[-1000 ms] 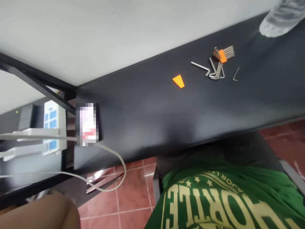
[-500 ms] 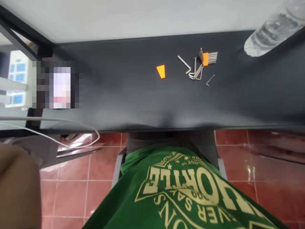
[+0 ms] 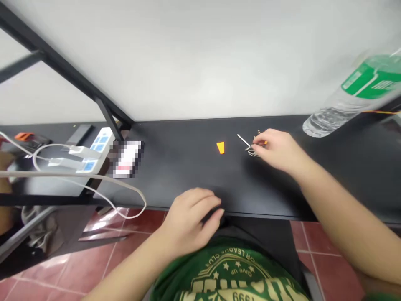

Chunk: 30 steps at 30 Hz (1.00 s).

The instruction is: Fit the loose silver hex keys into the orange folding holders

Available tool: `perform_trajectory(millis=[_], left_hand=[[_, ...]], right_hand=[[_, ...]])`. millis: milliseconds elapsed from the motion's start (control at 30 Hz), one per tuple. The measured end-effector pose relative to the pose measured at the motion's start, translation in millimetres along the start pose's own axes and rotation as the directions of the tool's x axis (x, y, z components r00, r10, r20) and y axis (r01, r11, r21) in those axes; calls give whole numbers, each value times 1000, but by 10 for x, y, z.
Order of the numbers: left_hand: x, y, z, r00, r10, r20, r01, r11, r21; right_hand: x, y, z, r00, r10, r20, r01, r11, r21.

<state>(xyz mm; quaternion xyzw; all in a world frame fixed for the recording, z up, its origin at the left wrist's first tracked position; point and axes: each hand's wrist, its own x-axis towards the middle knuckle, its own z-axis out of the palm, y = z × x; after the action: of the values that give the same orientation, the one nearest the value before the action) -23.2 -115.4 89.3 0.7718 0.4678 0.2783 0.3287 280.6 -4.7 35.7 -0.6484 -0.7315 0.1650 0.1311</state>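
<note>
Several hex keys (image 3: 243,141), on the black desk (image 3: 175,171), right of centre, nearer the wall edge than the near edge. Clearest one: long arm slanting, free end toward the wall and left, bend near the fingertips; others partly covered.

One right hand (image 3: 272,148), curled over the keys; whether it grips any, cannot tell. One left hand (image 3: 196,217), well apart from the right, at the near edge, thumb and fingers parted.

One orange piece (image 3: 221,148), tapered, broad end toward the wall, just left of the keys. Bare desktop runs from it leftward to a pixelated item (image 3: 128,159).

One bottle (image 3: 326,117), clear, green-labelled, clear liquid inside, near the wall edge at right.

One power strip (image 3: 100,140), far left, two plugs in.
</note>
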Motion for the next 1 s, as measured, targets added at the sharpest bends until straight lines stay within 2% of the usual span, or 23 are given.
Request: perform_trajectory(millis=[67,133,167,233,300,400,500,600,700,800,900,1000], left_hand=[[409,-175,103,992,52,116,-70,985,155],[882,-403,245,986,13,169,-70,940,334],[1108,-522,302,979,-44,197,-38,917,396],[1477,-752,354,967,-120,224,6,892,453],[1700,-954,320,958,-111,265,-12,907,422],[1803,-1159,203,931,-8,365,-110,947,301],[1800,-1205,164,940,55,335,-140,962,234],[1806,-1152,257,928,124,352,-226,937,267],[1809,-1119,394,949,96,301,-201,918,343],[1796,-1159,459,956,121,266,-200,935,294],[1779,-1226,432,981,82,175,-106,986,130],[1768,-1253,381,994,-90,55,98,984,-150]], right_hand=[[135,-111,55,995,82,48,-78,993,-89],[287,-234,131,980,158,122,-134,973,-188],[353,-294,170,970,176,165,-138,966,-218],[438,-404,240,963,185,197,-132,958,-256],[456,-481,287,970,145,193,-94,964,-249],[415,-518,297,988,79,134,-54,983,-178],[390,-468,254,993,68,95,-65,997,-31],[412,-362,244,998,39,40,-42,996,72],[441,-243,302,1000,-27,-3,27,994,109],[453,-168,370,997,-76,-24,78,990,116],[442,-175,391,993,-110,-52,116,987,114],[410,-241,390,983,-172,-61,179,973,145]])
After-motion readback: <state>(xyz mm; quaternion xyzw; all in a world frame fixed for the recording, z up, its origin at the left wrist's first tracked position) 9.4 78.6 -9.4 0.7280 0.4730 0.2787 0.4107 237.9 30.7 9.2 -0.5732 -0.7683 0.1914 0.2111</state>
